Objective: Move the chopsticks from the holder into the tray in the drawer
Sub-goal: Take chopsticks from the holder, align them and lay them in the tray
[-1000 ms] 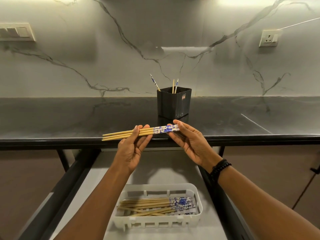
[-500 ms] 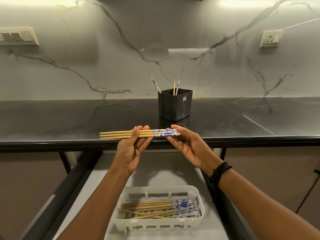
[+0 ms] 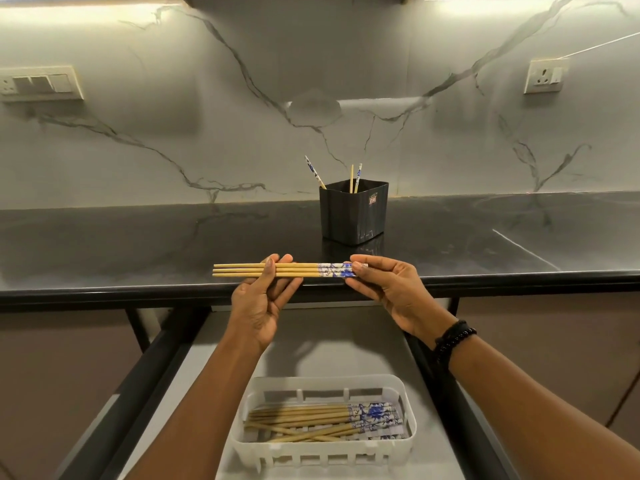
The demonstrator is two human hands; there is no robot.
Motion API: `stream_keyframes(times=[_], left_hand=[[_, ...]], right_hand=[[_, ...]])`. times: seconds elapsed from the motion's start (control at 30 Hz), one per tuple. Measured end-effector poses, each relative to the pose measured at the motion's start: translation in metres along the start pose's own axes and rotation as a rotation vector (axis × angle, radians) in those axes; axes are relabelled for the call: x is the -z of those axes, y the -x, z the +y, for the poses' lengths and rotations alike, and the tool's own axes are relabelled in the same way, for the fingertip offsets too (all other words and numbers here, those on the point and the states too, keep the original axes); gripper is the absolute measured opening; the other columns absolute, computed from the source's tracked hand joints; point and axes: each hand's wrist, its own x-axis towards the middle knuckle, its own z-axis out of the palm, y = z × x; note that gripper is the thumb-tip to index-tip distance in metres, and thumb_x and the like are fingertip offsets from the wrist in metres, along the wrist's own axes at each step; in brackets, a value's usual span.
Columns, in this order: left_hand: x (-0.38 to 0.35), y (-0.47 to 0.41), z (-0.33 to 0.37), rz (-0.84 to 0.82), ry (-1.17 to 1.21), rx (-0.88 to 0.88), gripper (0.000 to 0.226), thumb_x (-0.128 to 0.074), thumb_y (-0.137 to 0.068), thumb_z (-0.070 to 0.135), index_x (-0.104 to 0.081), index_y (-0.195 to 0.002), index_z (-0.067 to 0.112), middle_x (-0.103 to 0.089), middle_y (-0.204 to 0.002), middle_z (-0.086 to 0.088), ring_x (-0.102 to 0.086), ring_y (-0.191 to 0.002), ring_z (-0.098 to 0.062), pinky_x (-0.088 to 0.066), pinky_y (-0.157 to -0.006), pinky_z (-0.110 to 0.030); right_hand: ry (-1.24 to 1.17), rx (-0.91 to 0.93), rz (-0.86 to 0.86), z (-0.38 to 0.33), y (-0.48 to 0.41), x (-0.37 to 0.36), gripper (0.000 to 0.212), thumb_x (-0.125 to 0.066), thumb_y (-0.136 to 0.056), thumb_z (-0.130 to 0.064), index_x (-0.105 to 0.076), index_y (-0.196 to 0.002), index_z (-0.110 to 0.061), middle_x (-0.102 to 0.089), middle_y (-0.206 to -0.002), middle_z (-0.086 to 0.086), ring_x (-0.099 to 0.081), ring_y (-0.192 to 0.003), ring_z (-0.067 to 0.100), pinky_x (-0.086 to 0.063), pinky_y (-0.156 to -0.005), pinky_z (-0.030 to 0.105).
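Three bamboo chopsticks with blue-and-white ends (image 3: 304,270) lie level and side by side between my hands, above the counter's front edge. My left hand (image 3: 265,299) pinches their plain middle with thumb over fingers. My right hand (image 3: 388,291) pinches the patterned ends. Behind them a black square holder (image 3: 353,213) stands on the counter with three chopsticks (image 3: 356,176) sticking up. Below, in the open drawer, a white slotted tray (image 3: 322,455) holds several chopsticks (image 3: 311,422), patterned ends to the right.
The black stone counter (image 3: 138,247) runs the full width, backed by a marble wall with a switch plate (image 3: 40,83) at left and a socket (image 3: 543,76) at right. The drawer's grey floor (image 3: 329,348) is bounded by dark side rails (image 3: 145,375).
The held chopsticks have gone from slightly tilted to level and neatly aligned. My hands stay at nearly the same place.
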Motion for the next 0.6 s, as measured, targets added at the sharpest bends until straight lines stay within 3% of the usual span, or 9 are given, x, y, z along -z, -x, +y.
stream_keyframes(times=[0.17, 0.37, 0.5, 0.6], left_hand=[[0.0040, -0.0006, 0.0037, 0.006, 0.069, 0.024, 0.027, -0.056, -0.095, 0.013, -0.057, -0.120, 0.002, -0.070, -0.113, -0.019, -0.070, -0.101, -0.028, -0.061, -0.069, -0.034], [0.0065, -0.0012, 0.0044, -0.023, 0.070, 0.036, 0.025, -0.055, -0.095, 0.014, -0.058, -0.117, 0.003, -0.070, -0.113, -0.018, -0.070, -0.100, -0.028, -0.061, -0.068, -0.033], [0.0079, -0.0023, 0.0053, -0.034, 0.050, 0.024, 0.021, -0.054, -0.096, 0.015, -0.060, -0.113, 0.005, -0.070, -0.111, -0.017, -0.071, -0.097, -0.027, -0.061, -0.068, -0.032], [0.0065, -0.0016, 0.0040, -0.030, 0.014, 0.008, 0.018, -0.053, -0.096, 0.014, -0.060, -0.110, 0.005, -0.071, -0.109, -0.017, -0.071, -0.096, -0.026, -0.061, -0.070, -0.033]], right_hand=[[-0.221, -0.056, -0.120, 0.0002, 0.0004, -0.0016, 0.026, -0.057, -0.094, -0.013, -0.068, -0.115, -0.001, -0.069, -0.114, 0.025, -0.069, -0.104, 0.029, -0.059, -0.084, 0.032], [-0.344, -0.094, -0.121, 0.0051, -0.0005, -0.0031, 0.026, -0.065, -0.083, -0.014, -0.076, -0.106, -0.010, -0.066, -0.117, 0.030, -0.067, -0.105, 0.032, -0.059, -0.082, 0.033], [-0.325, -0.098, -0.137, 0.0043, -0.0002, -0.0017, 0.025, -0.064, -0.086, -0.013, -0.074, -0.108, -0.006, -0.066, -0.117, 0.029, -0.068, -0.103, 0.031, -0.058, -0.084, 0.034], [-0.157, -0.063, -0.118, 0.0001, -0.0012, 0.0012, 0.022, -0.060, -0.092, -0.008, -0.069, -0.110, 0.001, -0.068, -0.113, 0.027, -0.068, -0.104, 0.032, -0.058, -0.086, 0.035]])
